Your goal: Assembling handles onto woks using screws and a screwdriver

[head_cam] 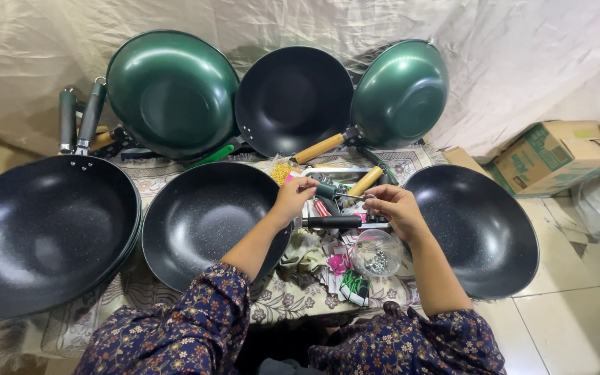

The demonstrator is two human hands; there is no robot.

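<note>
Both hands are at work fitting a pan handle: the left hand pinches the dark handle piece and the right hand pinches a small screw beside it, centre of the floor mat. Next, I judge, comes lining the screw up with its hole; the clear bowl of screws sits at 6 o'clock from the hands, black woks at 3 and 9.

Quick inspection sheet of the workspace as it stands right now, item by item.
Surface: patterned cloth on the floor.
Job's things: dark pan handle held by left hand; small metal piece pinched by right hand, too small to tell.
Clutter: loose handles, packets, clear bag of screws, black woks, green woks.
Grips: left hand and right hand both closed, raised over the pile.
Cables: nothing seen.
Surroundings: plastic sheeting, cardboard box, tiled floor.
</note>
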